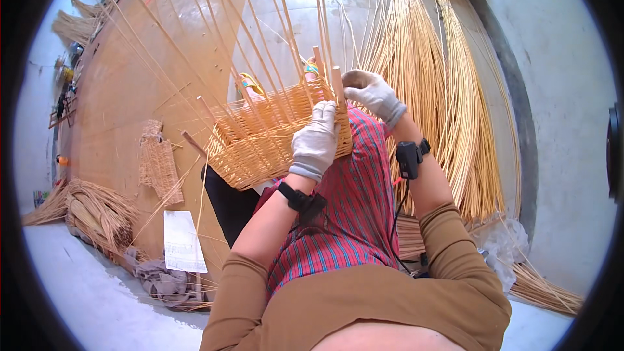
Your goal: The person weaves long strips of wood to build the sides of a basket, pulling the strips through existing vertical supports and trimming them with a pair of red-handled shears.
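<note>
A half-woven wicker basket (pixel 260 149) rests tilted across my lap, with long upright rods (pixel 279 13) standing out of its weave. Thicker wooden sticks rise at its corners, one of them the corner stick (pixel 337 83) between my hands. My left hand (pixel 314 143), in a pale work glove, presses against the near wall, its fingers together at the top edge beside that stick. Also gloved, my right hand (pixel 375 96) is curled at the right corner, thumb and fingers drawn in close to the stick. Whatever strand it pinches is hidden or too thin to make out.
Large bundles of long peeled rods (pixel 455 117) lie along the right wall. On the left are a woven panel (pixel 158 162), a white paper sheet (pixel 184 242), a grey cloth (pixel 168 281) and a rod bundle (pixel 101 214). A clear plastic bag (pixel 507 240) sits at lower right.
</note>
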The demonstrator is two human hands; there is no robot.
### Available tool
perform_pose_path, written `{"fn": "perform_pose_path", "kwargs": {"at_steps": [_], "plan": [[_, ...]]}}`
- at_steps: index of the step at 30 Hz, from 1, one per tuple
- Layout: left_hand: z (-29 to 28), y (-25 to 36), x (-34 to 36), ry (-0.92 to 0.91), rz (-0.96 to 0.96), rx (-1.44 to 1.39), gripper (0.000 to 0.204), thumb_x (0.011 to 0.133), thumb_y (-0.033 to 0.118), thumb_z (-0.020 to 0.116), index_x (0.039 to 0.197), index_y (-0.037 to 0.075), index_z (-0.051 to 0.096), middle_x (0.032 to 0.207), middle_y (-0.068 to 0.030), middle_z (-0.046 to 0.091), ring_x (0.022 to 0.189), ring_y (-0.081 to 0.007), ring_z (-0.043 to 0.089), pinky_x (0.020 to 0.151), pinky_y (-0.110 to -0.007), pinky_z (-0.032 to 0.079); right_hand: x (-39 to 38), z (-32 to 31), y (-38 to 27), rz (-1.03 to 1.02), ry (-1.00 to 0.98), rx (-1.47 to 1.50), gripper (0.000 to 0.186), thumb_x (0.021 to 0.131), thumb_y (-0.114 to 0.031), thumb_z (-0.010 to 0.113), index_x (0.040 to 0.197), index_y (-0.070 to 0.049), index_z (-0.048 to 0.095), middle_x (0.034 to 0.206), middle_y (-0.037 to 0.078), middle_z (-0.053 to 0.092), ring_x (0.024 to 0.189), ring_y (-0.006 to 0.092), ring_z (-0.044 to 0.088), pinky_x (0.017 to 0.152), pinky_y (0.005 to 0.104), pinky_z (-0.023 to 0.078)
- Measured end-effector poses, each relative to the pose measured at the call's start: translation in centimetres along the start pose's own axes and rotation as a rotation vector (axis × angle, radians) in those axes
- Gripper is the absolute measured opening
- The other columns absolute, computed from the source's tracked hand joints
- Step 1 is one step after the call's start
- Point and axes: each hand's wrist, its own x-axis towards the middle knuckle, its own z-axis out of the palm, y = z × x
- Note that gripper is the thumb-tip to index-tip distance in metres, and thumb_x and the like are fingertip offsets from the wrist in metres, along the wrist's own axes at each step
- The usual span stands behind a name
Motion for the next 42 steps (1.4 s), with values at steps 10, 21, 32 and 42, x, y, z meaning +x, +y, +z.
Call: {"fn": "perform_pose_path", "kwargs": {"at_steps": [10, 21, 32, 42], "plan": [[-1.9, 1.0, -0.9, 0.009, -0.019, -0.17, 0.041, 0.097, 0.027, 0.067, 0.133, 0.014, 0.054, 0.118, -0.0119, 0.062, 0.082, -0.0364, 0.072, 0.068, -0.049, 0.058, -4.3, -3.0, 7.5, 0.125, 0.047, 0.435, 0.042, 0.093, 0.003, 0.051, 0.133, -0.002, 0.061, 0.117, 0.012, 0.071, 0.103, 0.022, 0.071, 0.095, 0.0375, 0.058], [-10.8, 4.7, -10.2, 0.152, 0.231, -0.305, 0.04, 0.075, 0.032, 0.09, 0.102, 0.012, 0.069, 0.092, -0.0039, 0.068, 0.065, -0.0224, 0.069, 0.054, -0.034, 0.054, -4.8, -2.2, 1.7, 0.013, 0.075, 0.17, 0.049, 0.11, -0.038, 0.05, 0.138, 0.0, 0.06, 0.128, 0.008, 0.068, 0.116, 0.0162, 0.063, 0.1, 0.0328, 0.051], [-8.7, -7.3, -10.6, 0.165, 0.095, -0.895, 0.04, 0.077, 0.001, 0.078, 0.114, 0.007, 0.062, 0.124, -0.0113, 0.059, 0.114, -0.025, 0.06, 0.101, -0.035, 0.049, -12.8, 9.2, 2.1, -0.291, 0.459, 0.262, 0.029, 0.109, -0.017, 0.056, 0.12, 0.004, 0.072, 0.107, 0.007, 0.075, 0.099, 0.015, 0.068, 0.091, 0.0328, 0.054], [-10.0, -14.7, -11.1, -0.036, -0.238, -1.016, 0.034, 0.09, 0.007, 0.078, 0.117, 0.006, 0.058, 0.118, -0.0051, 0.056, 0.113, -0.018, 0.058, 0.101, -0.034, 0.049, -10.6, 11.8, -7.1, -0.761, 0.383, -1.112, 0.016, 0.084, -0.024, 0.074, 0.094, -0.012, 0.076, 0.09, 0.006, 0.072, 0.097, 0.0283, 0.066, 0.092, 0.0457, 0.047]]}}
